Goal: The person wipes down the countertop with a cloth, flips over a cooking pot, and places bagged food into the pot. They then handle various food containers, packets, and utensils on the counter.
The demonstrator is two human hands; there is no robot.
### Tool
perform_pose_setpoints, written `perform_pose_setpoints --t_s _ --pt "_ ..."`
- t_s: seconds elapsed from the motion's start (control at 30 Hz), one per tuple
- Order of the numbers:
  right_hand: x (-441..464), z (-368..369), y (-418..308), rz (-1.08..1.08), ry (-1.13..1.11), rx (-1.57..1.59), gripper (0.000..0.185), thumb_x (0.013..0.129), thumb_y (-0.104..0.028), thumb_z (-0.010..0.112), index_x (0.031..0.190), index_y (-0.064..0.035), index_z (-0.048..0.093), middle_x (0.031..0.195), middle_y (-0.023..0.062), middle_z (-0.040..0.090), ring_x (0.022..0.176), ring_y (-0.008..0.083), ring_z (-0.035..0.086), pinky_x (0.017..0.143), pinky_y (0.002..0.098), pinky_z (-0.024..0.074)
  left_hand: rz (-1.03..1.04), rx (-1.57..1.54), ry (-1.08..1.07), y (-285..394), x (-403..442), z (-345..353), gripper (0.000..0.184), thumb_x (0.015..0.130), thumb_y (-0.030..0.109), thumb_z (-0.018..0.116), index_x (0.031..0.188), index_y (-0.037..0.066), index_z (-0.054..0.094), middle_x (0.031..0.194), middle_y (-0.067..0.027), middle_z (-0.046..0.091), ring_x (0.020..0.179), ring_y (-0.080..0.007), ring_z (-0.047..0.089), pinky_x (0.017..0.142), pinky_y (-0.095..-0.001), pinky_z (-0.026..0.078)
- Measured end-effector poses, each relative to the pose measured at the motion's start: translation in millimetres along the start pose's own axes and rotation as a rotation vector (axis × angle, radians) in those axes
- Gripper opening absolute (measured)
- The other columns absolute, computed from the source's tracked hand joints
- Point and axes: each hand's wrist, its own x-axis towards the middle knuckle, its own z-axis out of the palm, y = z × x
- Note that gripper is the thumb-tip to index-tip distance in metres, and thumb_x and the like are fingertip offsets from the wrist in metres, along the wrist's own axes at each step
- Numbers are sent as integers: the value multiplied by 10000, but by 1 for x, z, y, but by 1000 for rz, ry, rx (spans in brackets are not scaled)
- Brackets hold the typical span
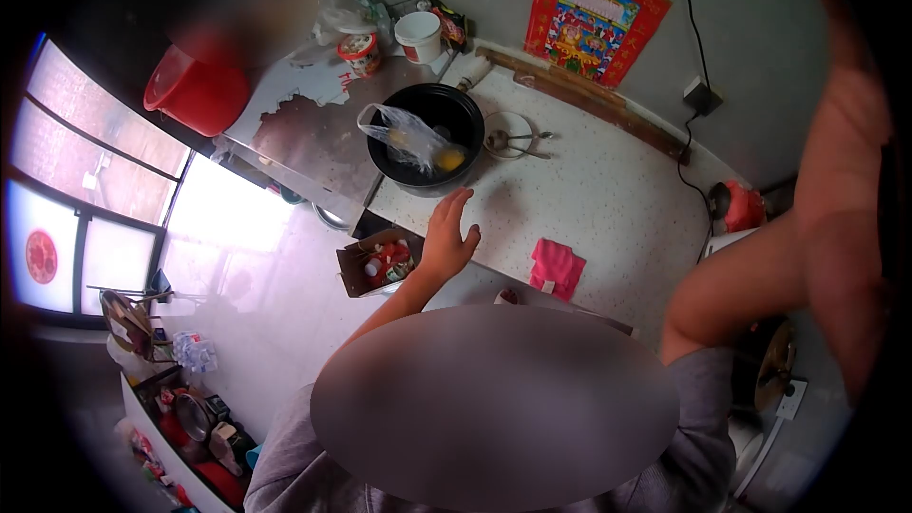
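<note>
Beside the near rim of a black pot [456,104], my left hand [449,236] is held over the counter edge, fingers apart and nothing in them. The pot holds a clear plastic bag [404,133] with something yellow at its lower end. My right hand [844,114] is raised close to the camera at the far right, blurred and cut by the dark frame edge; its fingers cannot be made out. A white plate [509,123] with spoons sits right of the pot. A pink cloth [558,268] lies near the counter's front edge.
On the speckled counter's [627,199] left side stand a white tub [418,38], a red-and-white tub [359,55] and a red bucket [195,95]. An open cardboard box [356,271] sits below the front edge. A black cable [701,24] runs down the wall.
</note>
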Motion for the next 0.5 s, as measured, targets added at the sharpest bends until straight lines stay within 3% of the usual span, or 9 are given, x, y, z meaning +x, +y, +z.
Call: perform_pose_setpoints --t_s 0.5 --pt "-5 -4 -7 51 -29 -27 504 893 -177 518 1339 36 417 1335 218 480 1251 328 462 1077 437 322 6 5 4 0 4 -3 606 750 72 643 1319 60 433 1339 -191 457 1236 -384 431 1046 -444 356"
